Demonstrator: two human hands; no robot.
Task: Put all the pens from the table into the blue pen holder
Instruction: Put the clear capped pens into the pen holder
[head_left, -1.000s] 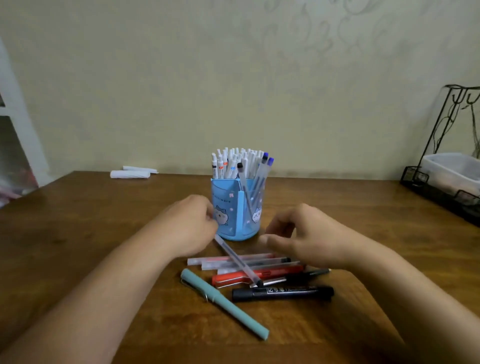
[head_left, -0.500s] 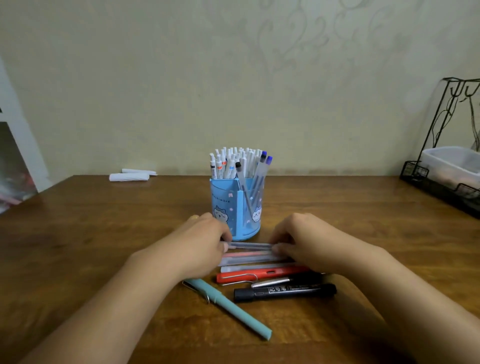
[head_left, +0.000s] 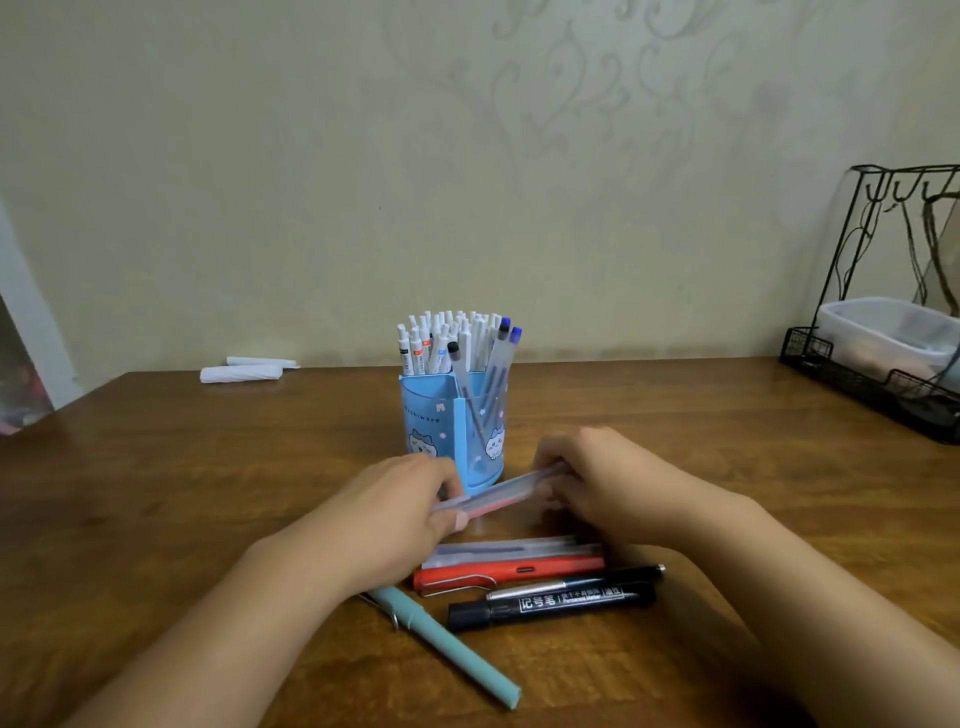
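Frosted pens (head_left: 498, 494): a small bunch lifted just before the holder (head_left: 452, 431), mid-table.
Grip: left hand (head_left: 400, 512) and right hand (head_left: 587, 480) each pinch one end.
Risk: holder nearly full; crowding may spill pens.

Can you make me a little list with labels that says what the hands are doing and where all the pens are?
left hand: grips one end of the clear pens
right hand: grips the other end
clear pens: a small bunch, lifted off the table, tilted
blue pen holder: upright behind the hands, crowded with pens
pens on table: clear pen, red pen, thin black pen, black marker, teal pen
table: brown wood
far left: white rolls
far right: black wire rack with a plastic box
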